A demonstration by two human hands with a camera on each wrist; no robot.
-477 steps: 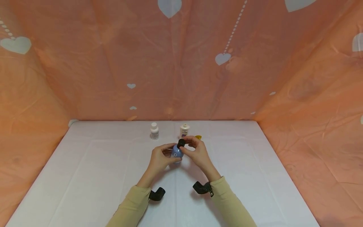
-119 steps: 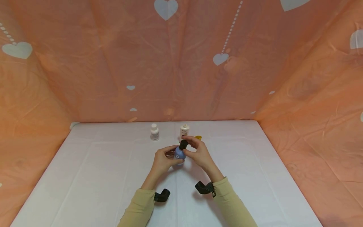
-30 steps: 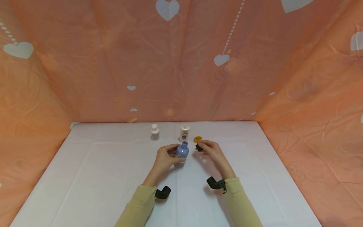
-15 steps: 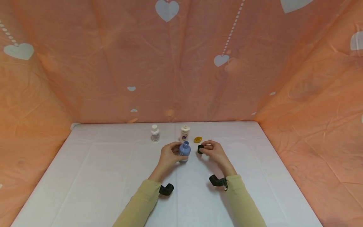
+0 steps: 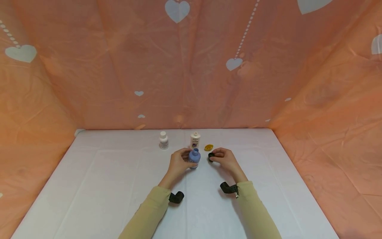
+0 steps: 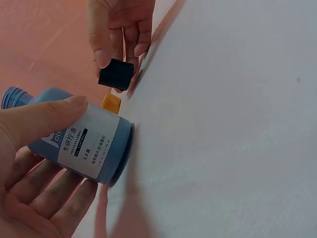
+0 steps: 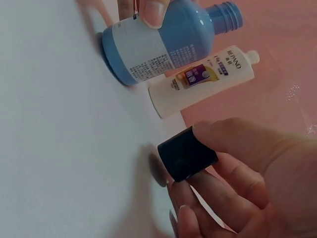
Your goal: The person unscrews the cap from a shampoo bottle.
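My left hand (image 5: 178,162) holds a blue bottle (image 5: 194,156) upright, thumb across the printed label and fingers behind it. Its threaded neck (image 7: 225,17) is bare. Whether the base touches the table is hard to tell. To the right, my right hand (image 5: 227,162) pinches a black cap (image 7: 185,153) between thumb and fingers, just above the tabletop and apart from the bottle. Behind the blue bottle stands a white bottle (image 5: 195,140) with a bare nozzle. A yellow cap (image 5: 208,147) lies to that bottle's right.
A small white bottle (image 5: 163,140) with a white cap stands at the back left of the hands. The white-covered table (image 5: 104,186) ends at an orange curtain (image 5: 185,83) with heart prints. Each wrist carries a black camera.
The black cap was on the blue bottle four seconds ago; my right hand has taken it off and moved it right, then slightly lower. The blue bottle has shifted slightly right.
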